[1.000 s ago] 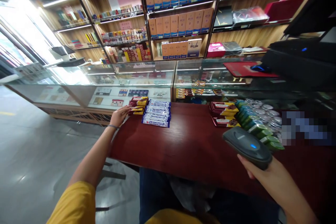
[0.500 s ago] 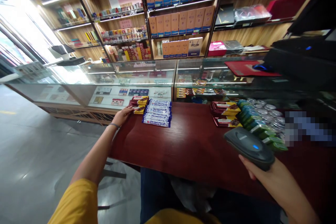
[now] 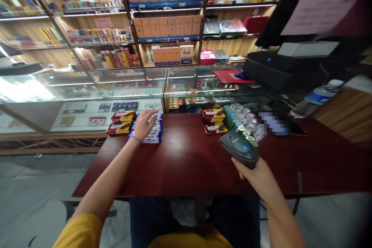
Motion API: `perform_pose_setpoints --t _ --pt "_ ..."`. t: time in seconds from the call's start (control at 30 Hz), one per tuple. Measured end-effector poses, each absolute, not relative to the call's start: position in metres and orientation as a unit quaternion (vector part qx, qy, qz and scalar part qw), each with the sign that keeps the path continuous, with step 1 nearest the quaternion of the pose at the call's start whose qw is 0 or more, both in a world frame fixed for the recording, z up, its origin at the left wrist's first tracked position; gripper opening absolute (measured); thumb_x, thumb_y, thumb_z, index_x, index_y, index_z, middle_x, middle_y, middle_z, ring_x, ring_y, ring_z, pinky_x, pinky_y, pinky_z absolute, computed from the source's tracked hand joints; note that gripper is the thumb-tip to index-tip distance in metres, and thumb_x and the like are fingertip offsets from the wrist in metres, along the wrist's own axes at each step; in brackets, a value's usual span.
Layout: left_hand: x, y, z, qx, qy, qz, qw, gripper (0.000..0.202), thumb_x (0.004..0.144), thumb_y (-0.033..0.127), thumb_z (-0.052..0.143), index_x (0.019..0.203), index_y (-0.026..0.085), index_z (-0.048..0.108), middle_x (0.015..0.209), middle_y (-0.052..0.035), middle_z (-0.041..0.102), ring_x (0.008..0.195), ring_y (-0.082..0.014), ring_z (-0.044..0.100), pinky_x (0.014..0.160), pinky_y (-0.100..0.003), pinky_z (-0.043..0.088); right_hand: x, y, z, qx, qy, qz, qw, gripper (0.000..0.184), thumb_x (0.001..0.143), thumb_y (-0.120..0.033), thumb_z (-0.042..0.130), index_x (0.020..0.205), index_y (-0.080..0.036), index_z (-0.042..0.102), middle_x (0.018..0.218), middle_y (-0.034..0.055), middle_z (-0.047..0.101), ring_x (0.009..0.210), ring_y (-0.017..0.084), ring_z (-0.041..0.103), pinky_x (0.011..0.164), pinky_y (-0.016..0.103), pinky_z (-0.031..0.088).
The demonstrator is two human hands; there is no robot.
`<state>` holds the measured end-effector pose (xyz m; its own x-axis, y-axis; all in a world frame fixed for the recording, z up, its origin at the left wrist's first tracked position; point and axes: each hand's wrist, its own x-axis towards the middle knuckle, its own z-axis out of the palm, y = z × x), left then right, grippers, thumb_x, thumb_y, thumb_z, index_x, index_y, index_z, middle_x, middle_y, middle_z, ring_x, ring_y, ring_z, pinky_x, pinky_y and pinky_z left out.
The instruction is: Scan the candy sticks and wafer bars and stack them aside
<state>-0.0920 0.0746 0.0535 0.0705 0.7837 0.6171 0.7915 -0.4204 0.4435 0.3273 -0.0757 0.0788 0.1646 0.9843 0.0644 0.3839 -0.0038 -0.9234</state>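
My left hand (image 3: 144, 124) lies on top of a stack of blue-and-white wrapped bars (image 3: 154, 130) at the far left of a dark red table (image 3: 188, 162), fingers stretched over the packs. Just left of that stack sits a pile of red-and-yellow bars (image 3: 120, 122). My right hand (image 3: 252, 172) grips a grey handheld barcode scanner (image 3: 238, 148) with a blue light, held above the table's middle right.
More red-and-yellow bars (image 3: 213, 121), green packs (image 3: 236, 124) and round silver tins (image 3: 247, 114) lie at the table's far right. A glass display counter (image 3: 162, 85) and stocked shelves stand behind. A black register (image 3: 279, 69) and a water bottle (image 3: 315, 99) are at the right.
My left hand has moved right, from the red-and-yellow pile onto the blue-and-white stack. The view has swung right, bringing the register and bottle into sight. The scanner stays in my right hand.
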Motion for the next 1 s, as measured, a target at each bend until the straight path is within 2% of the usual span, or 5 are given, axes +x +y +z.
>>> perform_pose_setpoints --t 0.23,0.47,0.77,0.9,1.0 --pt "0.063 0.112 0.033 -0.819 -0.406 -0.388 -0.117 0.03 0.095 0.027 0.066 0.125 0.021 0.069 0.12 -0.0115 0.068 0.114 -0.0263 0.064 0.108 -0.041 0.05 0.344 -0.081 0.087 -0.617 -0.54 0.345 0.456 0.027 0.077 -0.043 0.074 0.07 -0.024 0.056 0.049 -0.0037 0.056 0.045 0.016 0.052 0.049 0.028 0.046" --pt "0.14 0.128 0.006 -0.85 -0.395 -0.306 -0.165 0.036 0.09 0.029 0.075 0.123 0.015 0.071 0.12 -0.0138 0.069 0.114 -0.0277 0.065 0.106 -0.041 0.05 0.356 -0.084 0.092 -0.629 -0.531 0.335 0.457 0.024 0.078 -0.042 0.072 0.073 -0.024 0.057 0.048 -0.0048 0.054 0.046 0.016 0.052 0.049 0.027 0.045" --pt "0.16 0.13 -0.016 -0.86 -0.451 -0.215 -0.105 0.059 0.083 0.043 0.083 0.135 0.02 0.065 0.131 -0.0152 0.066 0.122 -0.0336 0.061 0.108 -0.045 0.048 0.368 -0.088 0.088 -0.624 -0.533 0.339 0.459 0.024 0.08 -0.042 0.072 0.076 -0.023 0.057 0.049 -0.0048 0.054 0.045 0.015 0.052 0.048 0.027 0.046" --pt "0.163 0.131 -0.008 -0.868 -0.462 -0.168 -0.078 0.061 0.084 0.044 0.081 0.136 0.02 0.063 0.131 -0.0164 0.066 0.12 -0.0339 0.062 0.105 -0.044 0.049 0.372 -0.086 0.083 -0.626 -0.535 0.336 0.457 0.026 0.078 -0.045 0.073 0.076 -0.024 0.059 0.048 -0.0042 0.055 0.044 0.016 0.052 0.046 0.027 0.046" --pt "0.163 0.13 0.003 -0.884 -0.444 -0.129 -0.068 0.053 0.083 0.042 0.08 0.129 0.02 0.067 0.122 -0.0159 0.07 0.113 -0.0328 0.067 0.101 -0.041 0.051 0.374 -0.084 0.078 -0.625 -0.54 0.334 0.454 0.028 0.077 -0.048 0.074 0.077 -0.023 0.06 0.048 -0.0037 0.056 0.043 0.016 0.052 0.045 0.028 0.046"
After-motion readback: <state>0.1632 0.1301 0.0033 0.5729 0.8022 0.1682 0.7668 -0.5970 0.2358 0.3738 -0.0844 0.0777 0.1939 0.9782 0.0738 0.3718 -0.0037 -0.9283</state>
